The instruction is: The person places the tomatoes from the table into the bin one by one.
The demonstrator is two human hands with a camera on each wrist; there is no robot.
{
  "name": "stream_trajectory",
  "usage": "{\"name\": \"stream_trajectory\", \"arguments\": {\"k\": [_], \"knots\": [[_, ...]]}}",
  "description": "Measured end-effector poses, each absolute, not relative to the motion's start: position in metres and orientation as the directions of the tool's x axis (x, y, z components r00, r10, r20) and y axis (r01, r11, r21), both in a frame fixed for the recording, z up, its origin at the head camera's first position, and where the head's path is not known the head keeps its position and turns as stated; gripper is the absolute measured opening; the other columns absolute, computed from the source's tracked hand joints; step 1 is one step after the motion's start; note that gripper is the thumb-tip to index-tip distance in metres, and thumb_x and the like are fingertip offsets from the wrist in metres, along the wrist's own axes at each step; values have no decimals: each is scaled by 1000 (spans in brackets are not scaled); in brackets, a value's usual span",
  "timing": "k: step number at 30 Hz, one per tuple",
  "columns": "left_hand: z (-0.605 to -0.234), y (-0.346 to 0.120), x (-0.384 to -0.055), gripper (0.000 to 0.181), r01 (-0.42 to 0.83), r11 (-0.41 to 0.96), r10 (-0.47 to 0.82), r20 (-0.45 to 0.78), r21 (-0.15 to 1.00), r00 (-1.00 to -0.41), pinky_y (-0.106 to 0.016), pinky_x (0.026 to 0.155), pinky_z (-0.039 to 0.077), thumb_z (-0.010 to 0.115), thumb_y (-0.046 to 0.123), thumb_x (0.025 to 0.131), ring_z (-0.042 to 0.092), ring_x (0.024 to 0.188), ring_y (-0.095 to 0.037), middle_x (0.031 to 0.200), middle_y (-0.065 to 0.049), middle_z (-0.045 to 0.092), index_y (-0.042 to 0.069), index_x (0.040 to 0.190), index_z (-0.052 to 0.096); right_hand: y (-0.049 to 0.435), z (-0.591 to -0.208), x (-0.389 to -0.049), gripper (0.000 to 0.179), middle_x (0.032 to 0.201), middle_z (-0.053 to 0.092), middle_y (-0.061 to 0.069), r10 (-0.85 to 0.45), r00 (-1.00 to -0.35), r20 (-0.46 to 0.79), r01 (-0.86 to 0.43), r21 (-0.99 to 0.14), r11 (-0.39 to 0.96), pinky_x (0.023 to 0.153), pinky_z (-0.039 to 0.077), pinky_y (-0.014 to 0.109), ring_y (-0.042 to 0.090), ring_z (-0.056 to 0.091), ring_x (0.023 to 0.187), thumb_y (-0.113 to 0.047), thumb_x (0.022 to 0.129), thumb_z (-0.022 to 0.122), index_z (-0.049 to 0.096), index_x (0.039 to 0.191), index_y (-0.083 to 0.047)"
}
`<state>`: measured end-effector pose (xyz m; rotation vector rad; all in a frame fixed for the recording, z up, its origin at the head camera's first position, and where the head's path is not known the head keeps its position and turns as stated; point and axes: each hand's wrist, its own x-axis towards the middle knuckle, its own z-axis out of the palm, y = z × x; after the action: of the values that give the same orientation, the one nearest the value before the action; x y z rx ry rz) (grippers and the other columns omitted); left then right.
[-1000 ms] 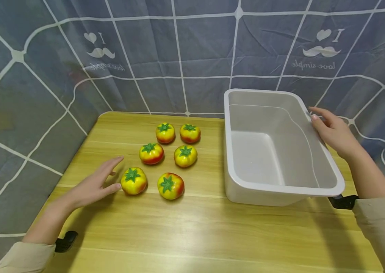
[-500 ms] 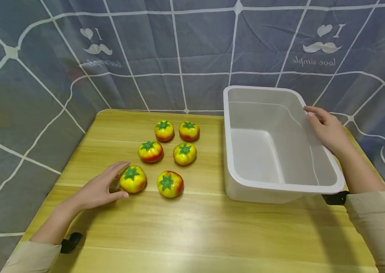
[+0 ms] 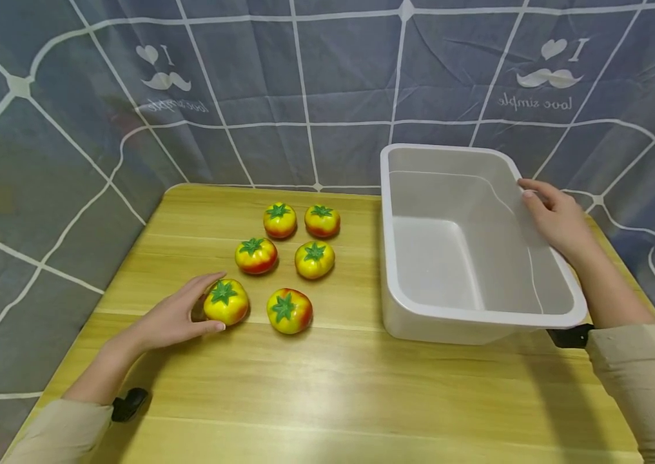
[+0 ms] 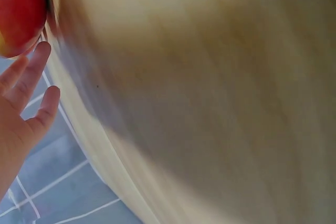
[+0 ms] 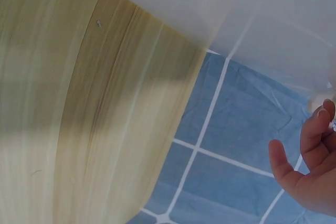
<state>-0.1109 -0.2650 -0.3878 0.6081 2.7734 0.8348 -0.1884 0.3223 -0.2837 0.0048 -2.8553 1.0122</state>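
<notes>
Yellow-red fruit [image 3: 226, 301] sits between your left hand's [image 3: 173, 319] spread thumb and fingers; contact unclear. Five more fruits [image 3: 314, 260] lie beyond and right of those fingertips. Judged early: all six rest on the table [image 3: 327, 386], none lifted. Your right hand [image 3: 559, 222] pinches the bin's [image 3: 387, 225] rim, firmness unknown. Wrist views crop both hands.

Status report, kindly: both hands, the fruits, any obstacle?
Left hand spread around front-left fruit, contact unclear. Right hand gripping white bin's rim. Other five fruits on table. No visible obstacle.
</notes>
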Motion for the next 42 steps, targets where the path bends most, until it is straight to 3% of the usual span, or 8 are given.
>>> {"name": "stream_trajectory", "arguments": {"k": [6, 16, 20, 25, 31, 38, 42], "knots": [[-385, -264, -117, 79, 336, 751, 442, -54, 569, -895, -52, 92, 40, 70, 44, 80, 49, 111, -31, 135, -18, 43, 7, 140, 35, 322, -284, -189, 56, 136, 37, 33, 34, -995, 98, -36, -636, 771, 87, 35, 62, 51, 42, 114, -40, 99, 31, 35, 142, -5], [-376, -264, -125, 75, 373, 746, 464, -27, 551, -886, -49, 88, 44, 72, 41, 79, 52, 106, -30, 131, -17, 47, 4, 136, 40, 324, -285, -189, 54, 136, 38, 33, 32, -994, 101, -40, -639, 768, 87, 35, 62, 51, 42, 114, -39, 100, 31, 36, 142, -5], [-366, -264, -128, 75, 363, 765, 446, -31, 532, -895, -49, 85, 44, 72, 43, 79, 53, 102, -30, 130, -16, 48, 6, 136, 40, 324, -285, -190, 54, 134, 40, 33, 36, -994, 99, -34, -627, 778, 81, 41, 50, 48, 46, 110, -39, 99, 31, 37, 142, -5], [-353, -264, -132, 74, 366, 759, 442, -12, 538, -897, -50, 84, 43, 74, 37, 79, 52, 101, -31, 129, -17, 48, 3, 136, 40, 323, -284, -191, 52, 134, 41, 32, 34, -994, 104, -38, -620, 784, 72, 38, 33, 46, 47, 109, -37, 100, 32, 38, 141, -5], [-338, -260, -140, 74, 391, 748, 445, 31, 536, -895, -51, 85, 43, 75, 33, 78, 52, 102, -31, 130, -18, 47, 2, 136, 40, 323, -284, -190, 53, 135, 38, 33, 31, -994, 100, -39, -630, 776, 84, 38, 54, 49, 44, 112, -36, 100, 31, 37, 141, -3], [-320, -247, -148, 74, 417, 735, 452, 72, 535, -889, -50, 84, 42, 74, 33, 79, 50, 101, -30, 131, -17, 46, 3, 137, 39, 324, -284, -190, 52, 135, 39, 32, 26, -993, 116, -53, -624, 780, 80, 37, 45, 47, 45, 111, -35, 100, 31, 38, 140, -3], [-311, -240, -154, 73, 451, 735, 470, 99, 507, -877, -47, 82, 43, 75, 32, 79, 51, 99, -29, 129, -16, 49, 5, 136, 41, 323, -284, -190, 51, 136, 38, 32, 18, -991, 135, -72, -630, 774, 85, 35, 53, 48, 43, 113, -34, 100, 31, 39, 139, -2]]}}
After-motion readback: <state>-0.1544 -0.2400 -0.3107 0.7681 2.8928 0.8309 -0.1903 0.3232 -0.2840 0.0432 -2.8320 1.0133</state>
